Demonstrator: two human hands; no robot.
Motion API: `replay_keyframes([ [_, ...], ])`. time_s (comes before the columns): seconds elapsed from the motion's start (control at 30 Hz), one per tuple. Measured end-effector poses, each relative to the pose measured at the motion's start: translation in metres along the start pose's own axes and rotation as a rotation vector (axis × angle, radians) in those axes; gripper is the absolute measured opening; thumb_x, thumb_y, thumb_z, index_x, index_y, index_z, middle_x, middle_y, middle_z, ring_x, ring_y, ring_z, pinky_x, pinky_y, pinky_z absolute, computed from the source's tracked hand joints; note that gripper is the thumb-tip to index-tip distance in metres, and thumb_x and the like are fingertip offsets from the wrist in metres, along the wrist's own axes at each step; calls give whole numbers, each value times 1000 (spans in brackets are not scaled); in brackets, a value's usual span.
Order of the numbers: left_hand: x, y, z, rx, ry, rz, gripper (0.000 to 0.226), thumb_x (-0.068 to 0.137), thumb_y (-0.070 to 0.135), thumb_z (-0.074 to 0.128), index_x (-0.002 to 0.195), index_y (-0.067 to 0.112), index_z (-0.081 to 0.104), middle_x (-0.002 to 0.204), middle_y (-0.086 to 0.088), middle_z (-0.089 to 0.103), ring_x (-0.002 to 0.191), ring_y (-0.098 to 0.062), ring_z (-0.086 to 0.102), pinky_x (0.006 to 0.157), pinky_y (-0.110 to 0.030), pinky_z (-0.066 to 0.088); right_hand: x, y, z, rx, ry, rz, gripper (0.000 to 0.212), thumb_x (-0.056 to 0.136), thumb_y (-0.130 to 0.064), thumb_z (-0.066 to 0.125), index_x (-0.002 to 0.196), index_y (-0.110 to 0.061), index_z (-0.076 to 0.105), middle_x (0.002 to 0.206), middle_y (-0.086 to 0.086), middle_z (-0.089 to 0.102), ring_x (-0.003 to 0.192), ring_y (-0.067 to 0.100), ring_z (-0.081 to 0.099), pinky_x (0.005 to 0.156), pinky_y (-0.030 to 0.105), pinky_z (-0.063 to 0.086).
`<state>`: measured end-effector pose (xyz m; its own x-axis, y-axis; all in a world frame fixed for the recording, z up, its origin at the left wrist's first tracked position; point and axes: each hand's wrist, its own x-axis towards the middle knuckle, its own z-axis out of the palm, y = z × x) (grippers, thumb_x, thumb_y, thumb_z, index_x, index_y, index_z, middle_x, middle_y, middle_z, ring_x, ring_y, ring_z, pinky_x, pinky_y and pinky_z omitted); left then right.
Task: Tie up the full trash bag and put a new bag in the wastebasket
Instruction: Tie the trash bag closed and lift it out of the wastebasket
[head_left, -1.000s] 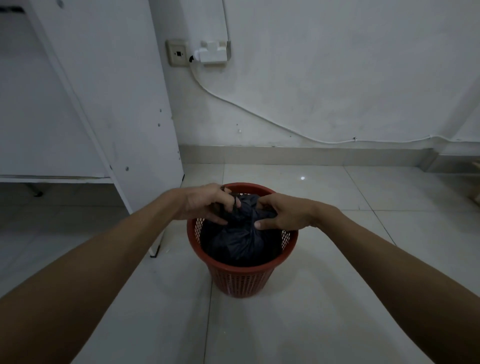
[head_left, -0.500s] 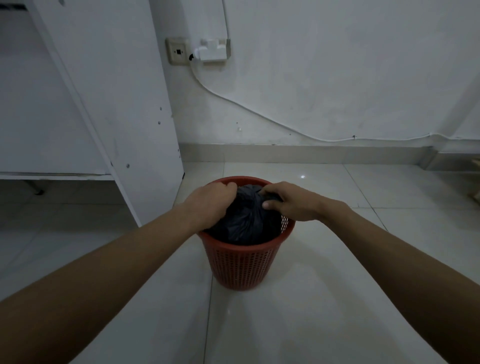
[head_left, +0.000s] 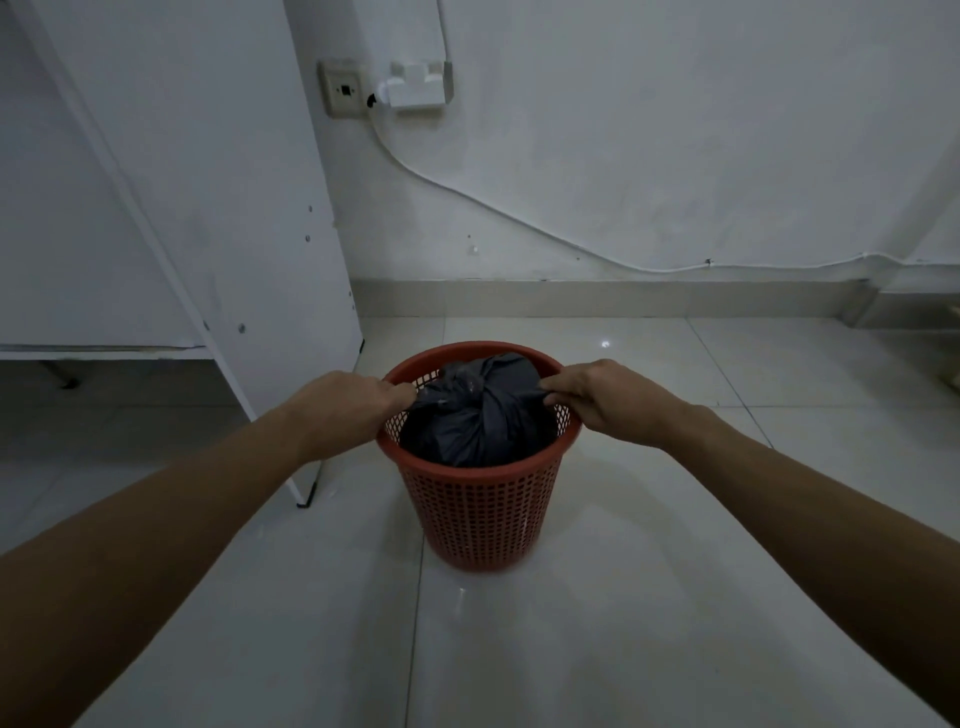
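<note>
A red perforated wastebasket stands on the tiled floor in the middle of the view. Inside it sits a full dark grey trash bag with a knot at its top centre. My left hand grips the bag's left tail at the basket's left rim. At the right rim my right hand pinches the right tail. Both tails are stretched outwards from the knot.
A white cabinet panel stands close to the left of the basket, its foot at the floor. The white wall behind carries a socket with a plug and a cable running right. Pale floor tiles spread in front and right.
My hands moved apart from over the bag's top to the basket's left and right rims, pulling the tails outwards. A knot now shows at the bag's top.
</note>
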<state>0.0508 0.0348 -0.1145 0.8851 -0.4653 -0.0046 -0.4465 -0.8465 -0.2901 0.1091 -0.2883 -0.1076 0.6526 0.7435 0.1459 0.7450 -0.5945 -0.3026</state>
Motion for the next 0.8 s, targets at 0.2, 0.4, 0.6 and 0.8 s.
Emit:
replay_keyframes([
  [0.2, 8, -1, 0, 9, -34, -13, 18, 99, 19, 47, 116, 17, 50, 97, -7, 68, 83, -25, 67, 67, -35, 53, 7, 3, 2, -9, 71, 54, 21, 100, -12, 56, 108, -9, 75, 102, 3, 75, 89, 12, 67, 77, 28, 52],
  [0.4, 15, 31, -7, -358, -39, -177, 64, 78, 64, 31, 129, 28, 43, 126, -1, 57, 109, -24, 56, 95, -43, 44, 1, -8, 7, -103, -56, 35, 18, 96, -33, 60, 108, -21, 65, 96, -5, 70, 82, 16, 64, 75, 34, 52],
  [0.6, 43, 103, -5, -479, 271, -310, 55, 82, 78, 38, 115, 38, 54, 121, 6, 46, 110, -16, 43, 87, -37, 30, 9, -12, 7, -13, -93, 55, 13, 96, -26, 60, 105, -20, 67, 91, -9, 66, 80, 14, 61, 72, 34, 50],
  [0.8, 49, 134, 4, -265, 360, -370, 35, 98, 43, 37, 100, 21, 64, 106, 1, 63, 103, -22, 52, 86, -42, 35, 6, -9, 6, 33, -58, 137, 20, 101, -27, 54, 105, -16, 71, 93, 3, 73, 83, 21, 66, 75, 44, 55],
])
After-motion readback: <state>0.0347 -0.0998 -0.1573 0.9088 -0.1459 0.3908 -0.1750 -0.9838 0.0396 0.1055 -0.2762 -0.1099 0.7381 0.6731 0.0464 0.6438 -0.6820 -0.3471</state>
